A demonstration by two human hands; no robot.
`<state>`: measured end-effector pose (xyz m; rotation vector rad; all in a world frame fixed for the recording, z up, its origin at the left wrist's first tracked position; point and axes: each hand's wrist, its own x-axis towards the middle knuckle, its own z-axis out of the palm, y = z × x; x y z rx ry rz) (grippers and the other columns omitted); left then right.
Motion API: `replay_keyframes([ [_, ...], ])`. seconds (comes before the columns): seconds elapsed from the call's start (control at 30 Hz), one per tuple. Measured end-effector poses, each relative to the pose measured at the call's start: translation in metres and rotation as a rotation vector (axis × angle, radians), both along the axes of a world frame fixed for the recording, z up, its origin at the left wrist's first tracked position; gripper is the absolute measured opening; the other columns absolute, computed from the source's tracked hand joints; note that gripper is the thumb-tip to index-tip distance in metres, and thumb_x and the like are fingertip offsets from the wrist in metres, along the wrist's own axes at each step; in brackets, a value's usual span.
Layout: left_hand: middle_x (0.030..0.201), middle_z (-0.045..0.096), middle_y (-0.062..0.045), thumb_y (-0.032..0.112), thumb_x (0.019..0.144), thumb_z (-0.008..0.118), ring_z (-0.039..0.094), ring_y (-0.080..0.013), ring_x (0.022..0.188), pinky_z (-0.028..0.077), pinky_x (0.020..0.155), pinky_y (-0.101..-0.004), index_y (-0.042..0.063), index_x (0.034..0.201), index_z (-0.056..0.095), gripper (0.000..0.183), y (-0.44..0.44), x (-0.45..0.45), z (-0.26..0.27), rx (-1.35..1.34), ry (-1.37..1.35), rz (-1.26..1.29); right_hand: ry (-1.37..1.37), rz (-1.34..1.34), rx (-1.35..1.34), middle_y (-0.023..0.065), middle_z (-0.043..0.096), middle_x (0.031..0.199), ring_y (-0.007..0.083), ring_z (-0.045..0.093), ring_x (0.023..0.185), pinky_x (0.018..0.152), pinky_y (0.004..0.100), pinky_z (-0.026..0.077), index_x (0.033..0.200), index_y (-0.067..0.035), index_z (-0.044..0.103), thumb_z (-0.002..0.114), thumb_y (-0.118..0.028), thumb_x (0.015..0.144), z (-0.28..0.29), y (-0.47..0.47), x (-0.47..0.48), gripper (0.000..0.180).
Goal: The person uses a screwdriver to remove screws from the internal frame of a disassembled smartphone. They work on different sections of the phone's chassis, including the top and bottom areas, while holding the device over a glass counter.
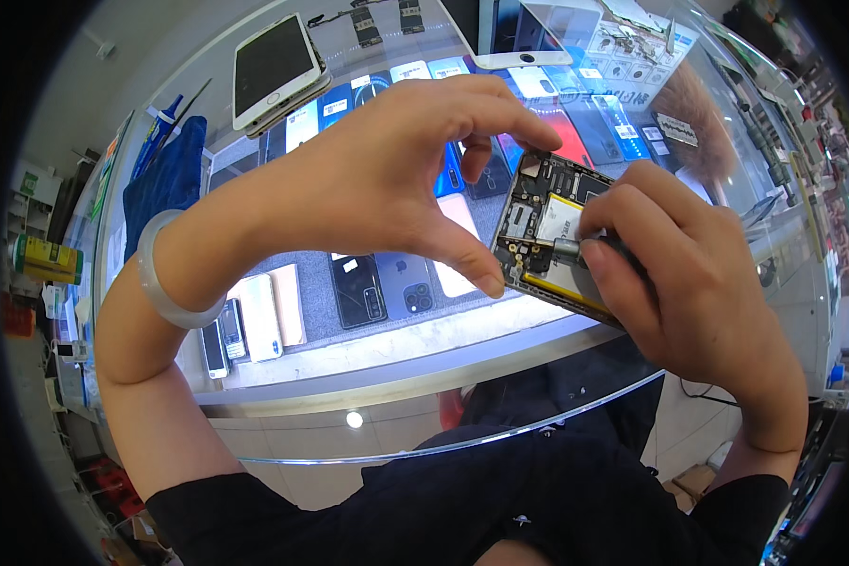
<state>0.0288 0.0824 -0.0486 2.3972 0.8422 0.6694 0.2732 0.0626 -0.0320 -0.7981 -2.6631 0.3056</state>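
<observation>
An opened smartphone housing (pixel 530 212) lies tilted above the glass counter, its circuit parts and battery (pixel 557 218) exposed. My left hand (pixel 396 156) steadies the housing's left end, index fingertip at the upper corner and thumb at the lower one. With thumb and fingers, my right hand (pixel 679 269) pinches a screwdriver (pixel 567 249) whose thin shaft points left over the phone's inner parts; its tip is too small to make out against them. The right hand hides the housing's right part.
On the glass counter lie a white-framed phone (pixel 276 67), another white screen (pixel 527 59), a blue cloth (pixel 163 177), a blue tube (pixel 159 134) and a razor blade (pixel 677 130). Beneath the glass are several phones (pixel 405 283). The counter's curved front edge (pixel 467 442) runs before my body.
</observation>
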Motion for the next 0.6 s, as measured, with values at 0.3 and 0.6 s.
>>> replay_keyframes([
  [0.3, 0.105, 0.057, 0.002, 0.035, 0.049, 0.091, 0.050, -0.0082, 0.077, 0.036, 0.057, -0.0207, 0.011, 0.122, 0.059, 0.083, 0.000, -0.002, 0.000, 0.036, 0.031, -0.001, 0.187, 0.150, 0.073, 0.0097, 0.054, 0.080, 0.0236, 0.056, 0.065, 0.056, 0.0316, 0.043, 0.082, -0.004, 0.057, 0.074, -0.004, 0.067, -0.005, 0.017, 0.000, 0.023],
  [0.6, 0.118, 0.059, -0.001, 0.032, 0.051, 0.090, 0.056, -0.0090, 0.081, 0.039, 0.057, -0.0191, 0.012, 0.118, 0.059, 0.077, -0.001, -0.001, 0.004, 0.012, 0.076, 0.025, 0.173, 0.163, 0.047, 0.0089, 0.056, 0.081, 0.0168, 0.056, 0.067, 0.057, 0.0268, 0.043, 0.082, -0.005, 0.062, 0.073, -0.007, 0.068, 0.000, 0.028, 0.012, 0.018],
])
